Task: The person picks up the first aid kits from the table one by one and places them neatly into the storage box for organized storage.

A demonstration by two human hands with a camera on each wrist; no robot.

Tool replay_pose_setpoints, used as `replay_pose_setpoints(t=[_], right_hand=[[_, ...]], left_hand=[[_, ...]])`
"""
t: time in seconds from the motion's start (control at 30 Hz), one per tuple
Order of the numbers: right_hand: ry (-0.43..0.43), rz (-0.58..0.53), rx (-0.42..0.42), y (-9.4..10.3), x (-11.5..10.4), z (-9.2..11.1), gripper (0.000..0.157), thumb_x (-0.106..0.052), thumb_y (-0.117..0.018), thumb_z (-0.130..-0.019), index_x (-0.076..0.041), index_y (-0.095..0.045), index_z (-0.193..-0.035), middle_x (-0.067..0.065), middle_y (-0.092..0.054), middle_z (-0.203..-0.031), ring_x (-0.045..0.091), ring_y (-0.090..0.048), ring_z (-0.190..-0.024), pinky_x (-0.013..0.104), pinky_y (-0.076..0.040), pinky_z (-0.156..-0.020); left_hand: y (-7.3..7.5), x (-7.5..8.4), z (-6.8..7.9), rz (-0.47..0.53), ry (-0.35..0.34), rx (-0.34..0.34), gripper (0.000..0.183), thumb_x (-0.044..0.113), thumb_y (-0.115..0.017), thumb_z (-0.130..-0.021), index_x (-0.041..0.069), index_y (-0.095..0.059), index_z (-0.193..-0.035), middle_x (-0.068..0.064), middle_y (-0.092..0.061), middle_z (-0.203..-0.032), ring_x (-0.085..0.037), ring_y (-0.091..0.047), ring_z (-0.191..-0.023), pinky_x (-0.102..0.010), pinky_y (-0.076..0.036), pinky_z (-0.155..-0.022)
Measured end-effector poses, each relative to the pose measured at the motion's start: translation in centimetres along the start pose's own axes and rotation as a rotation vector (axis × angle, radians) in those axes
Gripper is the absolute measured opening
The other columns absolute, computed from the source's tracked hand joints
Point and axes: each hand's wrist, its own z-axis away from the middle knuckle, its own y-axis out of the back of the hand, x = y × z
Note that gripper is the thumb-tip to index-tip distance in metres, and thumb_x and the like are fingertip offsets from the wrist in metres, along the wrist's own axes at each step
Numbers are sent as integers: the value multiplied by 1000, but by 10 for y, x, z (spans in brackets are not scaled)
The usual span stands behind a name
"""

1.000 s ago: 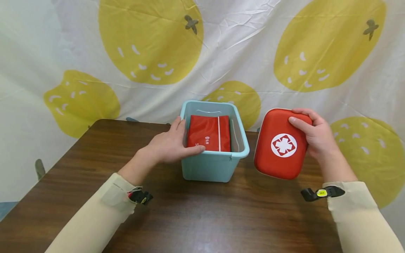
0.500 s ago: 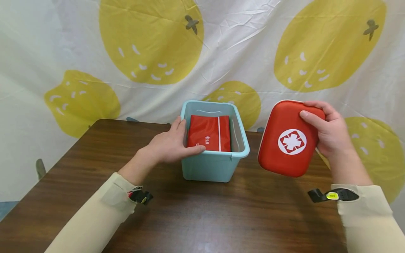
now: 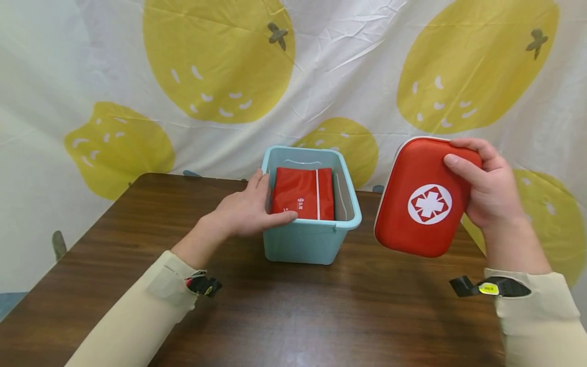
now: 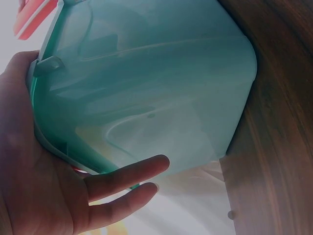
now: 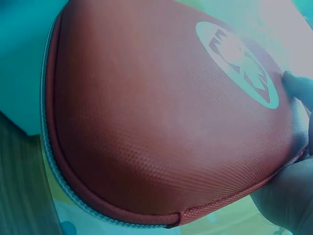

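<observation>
My right hand (image 3: 492, 188) holds a red first-aid case (image 3: 424, 173) by its upper right side, thumb across the front face. The case is raised and slightly tilted, its white cross emblem facing me. In the right wrist view the closed zipper (image 5: 73, 196) runs around the case's edge. A light blue plastic bin (image 3: 302, 242) stands upright to the left. My left hand (image 3: 243, 210) rests on the bin's left rim, its thumb along the front rim. In the left wrist view two straight fingers (image 4: 129, 176) lie by the outer wall. Inside the bin is a flat red pouch (image 3: 295, 189) with a white stripe.
The dark wooden table (image 3: 284, 316) extends around the bin, its back edge close behind. A white curtain (image 3: 339, 61) with yellow lemon prints hangs behind the table. Black straps (image 3: 502, 287) circle both sleeved wrists.
My right hand has carried the first-aid case up and to the right, away from the bin. The left hand, the bin and the pouch have stayed in place.
</observation>
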Motion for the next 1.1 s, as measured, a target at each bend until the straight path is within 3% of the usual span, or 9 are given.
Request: replay_pose_setpoints(t=[0.2,0.67,1.1], right_hand=[[47,-12,1,-9,-3,2,27,9,-61,-105,-3,-75,-125,9,-77,-105,21,-80,-84,31,-67,-70],[65,-17,-40,-42,-8,-3,24,6,-62,-106,-5,-75,-123,9,-76,-103,21,-79,-83,30,-66,-69],[6,-12,-73,-77,-5,-25,22,1,-68,-104,-7,-74,-124,9,-74,-107,21,-80,-87,31,-67,-72]], left_hand=[[-2,-2,-2,3,-5,10,115,83,-61,-89,13,-22,-170,-9,-32,-169,-31,-64,-120,-51,-63,-93],[-3,-3,-3,5,-2,7,114,83,-61,-89,14,-21,-170,-9,-30,-172,-32,-64,-122,-52,-63,-94],[-2,-2,-3,6,3,4,115,83,-62,-89,14,-21,-171,-10,-29,-173,-32,-65,-122,-52,-63,-94]])
